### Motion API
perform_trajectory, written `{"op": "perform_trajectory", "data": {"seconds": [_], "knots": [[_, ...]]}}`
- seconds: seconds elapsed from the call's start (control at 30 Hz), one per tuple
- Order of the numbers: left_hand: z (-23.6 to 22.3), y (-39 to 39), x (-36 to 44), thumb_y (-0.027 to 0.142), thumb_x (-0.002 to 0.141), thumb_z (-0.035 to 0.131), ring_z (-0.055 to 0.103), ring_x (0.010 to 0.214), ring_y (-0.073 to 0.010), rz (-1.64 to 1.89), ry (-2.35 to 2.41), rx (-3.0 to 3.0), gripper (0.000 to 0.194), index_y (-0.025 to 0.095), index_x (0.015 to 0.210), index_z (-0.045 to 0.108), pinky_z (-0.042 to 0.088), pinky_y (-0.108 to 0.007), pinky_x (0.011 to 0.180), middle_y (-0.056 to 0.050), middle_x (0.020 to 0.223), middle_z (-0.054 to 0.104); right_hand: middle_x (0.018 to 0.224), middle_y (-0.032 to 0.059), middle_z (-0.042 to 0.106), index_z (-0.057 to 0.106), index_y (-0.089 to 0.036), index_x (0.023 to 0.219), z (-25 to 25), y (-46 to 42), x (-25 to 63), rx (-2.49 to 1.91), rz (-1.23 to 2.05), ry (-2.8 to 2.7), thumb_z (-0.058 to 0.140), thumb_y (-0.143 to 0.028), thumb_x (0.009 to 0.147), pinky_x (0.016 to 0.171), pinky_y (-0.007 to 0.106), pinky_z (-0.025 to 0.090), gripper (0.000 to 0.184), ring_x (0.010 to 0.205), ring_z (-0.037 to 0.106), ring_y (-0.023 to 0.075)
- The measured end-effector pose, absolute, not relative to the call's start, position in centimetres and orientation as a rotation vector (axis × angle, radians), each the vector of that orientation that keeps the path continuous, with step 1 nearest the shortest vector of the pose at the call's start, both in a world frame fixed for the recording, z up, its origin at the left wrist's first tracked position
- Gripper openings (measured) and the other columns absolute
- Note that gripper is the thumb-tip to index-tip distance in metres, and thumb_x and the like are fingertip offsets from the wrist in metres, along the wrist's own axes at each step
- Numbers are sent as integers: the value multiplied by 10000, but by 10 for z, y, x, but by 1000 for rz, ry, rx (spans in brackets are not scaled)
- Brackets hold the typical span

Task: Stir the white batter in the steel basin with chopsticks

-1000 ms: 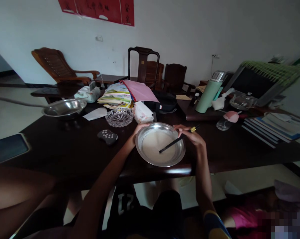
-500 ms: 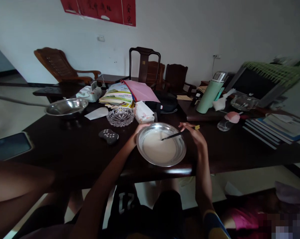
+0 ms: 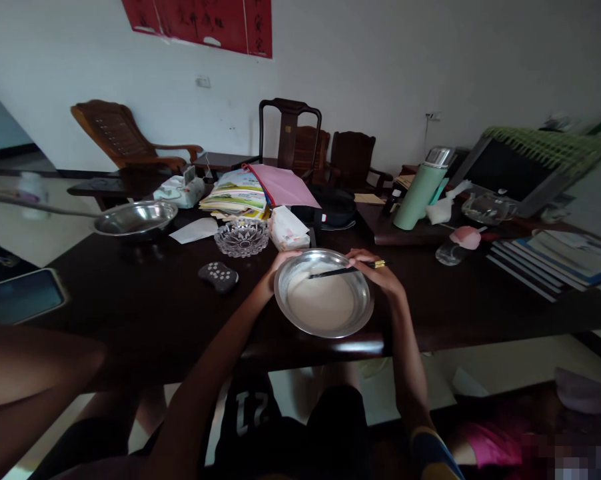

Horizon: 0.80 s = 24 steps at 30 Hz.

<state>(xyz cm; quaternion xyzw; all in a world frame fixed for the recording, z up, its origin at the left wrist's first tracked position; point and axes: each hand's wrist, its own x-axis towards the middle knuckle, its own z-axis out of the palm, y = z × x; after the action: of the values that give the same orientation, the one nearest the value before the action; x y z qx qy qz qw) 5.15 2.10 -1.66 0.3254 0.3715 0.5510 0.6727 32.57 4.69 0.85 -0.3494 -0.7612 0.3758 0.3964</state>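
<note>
A steel bowl (image 3: 286, 310) stands near the table's front edge, holding a pale, milky batter (image 3: 323, 303). My left hand (image 3: 279, 267) is closed on the bowl's left rim; some of its fingers are hidden behind the metal. Over the bowl's right side, my right hand (image 3: 375, 268) grips black chopsticks (image 3: 333, 272) with gold ends. Their tips reach left into the batter near the far side of the bowl.
Behind the bowl are a tissue pack (image 3: 289, 228), a glass dish (image 3: 241, 238) and stacked booklets (image 3: 234, 193). A game controller (image 3: 218, 277) and another steel basin (image 3: 135, 220) lie left. Rightward stand a green thermos (image 3: 420, 197) and books (image 3: 525, 270). Another person's leg (image 3: 35, 367) is at left.
My right hand has moved left and the chopstick tips have swept left across the batter. The left hand stays on the rim. A blurred white object now shows at far left.
</note>
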Motion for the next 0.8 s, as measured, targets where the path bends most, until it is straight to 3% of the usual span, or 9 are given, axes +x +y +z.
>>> {"op": "perform_trajectory", "data": {"seconds": [0.3, 0.53, 0.8], "knots": [[-16, 23, 51, 202, 669, 735, 583, 565, -157, 1178, 872, 665, 83, 130, 699, 703, 450, -265, 615, -32, 634, 668, 980, 49, 745, 672, -249, 501, 11, 53, 348, -915, 1086, -1678, 671, -702, 773, 1194, 471, 317, 529, 1272, 569, 323], [-10, 16, 54, 177, 746, 657, 574, 572, -164, 1188, 883, 647, 106, 141, 661, 710, 455, -284, 637, -40, 633, 668, 1146, 47, 724, 798, -279, 737, 16, 39, 330, -793, 1054, -2065, 684, -685, 804, 1199, 460, 324, 427, 1352, 500, 309], [-4, 18, 56, 135, 760, 629, 568, 552, -154, 1190, 898, 636, 139, 141, 652, 717, 451, -271, 616, -43, 619, 662, 1018, 62, 743, 757, -276, 664, 11, 51, 337, -936, 929, -1799, 668, -705, 790, 1168, 470, 353, 456, 1253, 578, 313]]}}
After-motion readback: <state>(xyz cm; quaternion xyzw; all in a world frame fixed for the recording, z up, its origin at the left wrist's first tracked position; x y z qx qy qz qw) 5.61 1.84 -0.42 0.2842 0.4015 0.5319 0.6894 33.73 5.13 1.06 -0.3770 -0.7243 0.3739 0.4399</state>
